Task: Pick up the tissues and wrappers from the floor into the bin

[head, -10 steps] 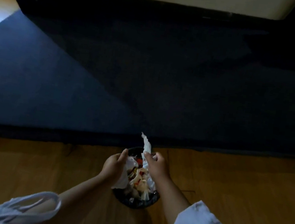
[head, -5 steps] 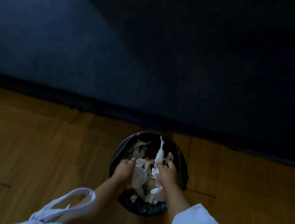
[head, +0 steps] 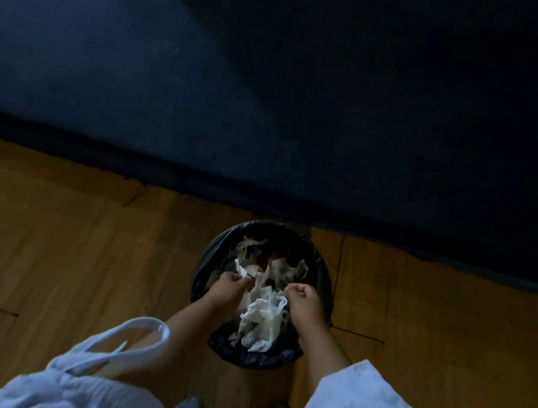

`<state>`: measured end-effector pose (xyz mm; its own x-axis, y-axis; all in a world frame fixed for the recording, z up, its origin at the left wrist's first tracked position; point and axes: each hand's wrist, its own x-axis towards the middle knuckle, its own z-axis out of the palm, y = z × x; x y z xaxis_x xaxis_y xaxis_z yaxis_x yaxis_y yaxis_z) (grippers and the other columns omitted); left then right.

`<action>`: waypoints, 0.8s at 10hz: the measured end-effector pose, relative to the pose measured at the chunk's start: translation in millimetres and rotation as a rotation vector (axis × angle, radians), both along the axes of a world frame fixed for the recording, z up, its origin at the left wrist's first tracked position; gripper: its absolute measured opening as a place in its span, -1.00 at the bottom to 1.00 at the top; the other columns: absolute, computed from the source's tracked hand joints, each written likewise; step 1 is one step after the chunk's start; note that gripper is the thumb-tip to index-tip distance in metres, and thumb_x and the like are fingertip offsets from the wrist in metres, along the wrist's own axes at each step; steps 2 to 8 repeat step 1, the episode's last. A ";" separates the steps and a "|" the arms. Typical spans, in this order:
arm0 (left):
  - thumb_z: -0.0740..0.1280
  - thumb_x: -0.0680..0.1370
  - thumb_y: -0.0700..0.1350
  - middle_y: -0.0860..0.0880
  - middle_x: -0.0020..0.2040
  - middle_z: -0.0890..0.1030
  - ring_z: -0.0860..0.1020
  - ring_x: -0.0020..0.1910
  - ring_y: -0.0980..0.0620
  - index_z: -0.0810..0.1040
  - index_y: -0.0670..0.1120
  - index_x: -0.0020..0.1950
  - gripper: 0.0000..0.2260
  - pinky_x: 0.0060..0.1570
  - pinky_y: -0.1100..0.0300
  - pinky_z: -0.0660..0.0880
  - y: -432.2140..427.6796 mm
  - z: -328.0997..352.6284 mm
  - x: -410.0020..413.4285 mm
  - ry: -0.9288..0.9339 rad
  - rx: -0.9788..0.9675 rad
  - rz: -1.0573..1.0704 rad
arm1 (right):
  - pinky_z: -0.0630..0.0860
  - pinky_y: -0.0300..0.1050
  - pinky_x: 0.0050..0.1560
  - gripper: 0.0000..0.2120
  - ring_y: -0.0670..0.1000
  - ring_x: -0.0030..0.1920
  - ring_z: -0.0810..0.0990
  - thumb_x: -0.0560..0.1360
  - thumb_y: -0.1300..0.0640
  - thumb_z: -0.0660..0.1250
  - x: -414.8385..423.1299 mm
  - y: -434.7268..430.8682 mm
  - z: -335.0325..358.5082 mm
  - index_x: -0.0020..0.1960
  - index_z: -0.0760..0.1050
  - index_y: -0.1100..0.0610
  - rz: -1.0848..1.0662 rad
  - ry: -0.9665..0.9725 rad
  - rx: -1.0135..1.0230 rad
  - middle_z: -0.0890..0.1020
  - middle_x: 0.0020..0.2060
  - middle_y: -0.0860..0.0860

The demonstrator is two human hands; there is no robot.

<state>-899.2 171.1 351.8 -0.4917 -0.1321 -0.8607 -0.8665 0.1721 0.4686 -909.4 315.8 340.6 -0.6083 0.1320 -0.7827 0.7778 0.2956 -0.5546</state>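
**Wood floor, dark rug, hands over the bin**

The wood floor (head: 65,244) fills the bottom of the frame and a dark blue rug (head: 275,101) fills the top. The black bin (head: 256,361) sits low in the middle, with a big tissue wad (head: 262,317) inside. I think I am at the drop step. My left hand (head: 226,289) pinches a small tissue scrap (head: 240,270) over the bin. My right hand (head: 307,304) is a fist, fingers (head: 297,290) curled together, and I see nothing in it. Next I should let the scrap go, then look for more trash.
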 end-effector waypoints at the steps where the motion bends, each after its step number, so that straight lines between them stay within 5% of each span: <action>1: 0.18 0.61 -0.04 -0.12 -0.24 0.48 0.47 -0.29 0.01 0.49 -0.18 0.04 -0.78 -0.25 0.20 0.33 6.1 18.8 3.7 -0.039 0.006 -0.042 | 0.31 -0.24 -0.33 -0.82 -0.06 -0.24 0.40 0.55 0.20 0.19 4.0 3.9 23.5 0.13 0.45 0.21 -0.007 0.020 -0.028 0.45 -0.23 -0.02; 8: 0.18 0.61 -0.04 -0.12 -0.24 0.48 0.47 -0.29 0.01 0.49 -0.18 0.04 -0.78 -0.25 0.20 0.33 6.1 18.8 3.7 -0.039 0.006 -0.042 | 0.31 -0.24 -0.33 -0.82 -0.06 -0.24 0.40 0.55 0.20 0.19 4.0 3.9 23.5 0.13 0.45 0.21 -0.007 0.020 -0.028 0.45 -0.23 -0.02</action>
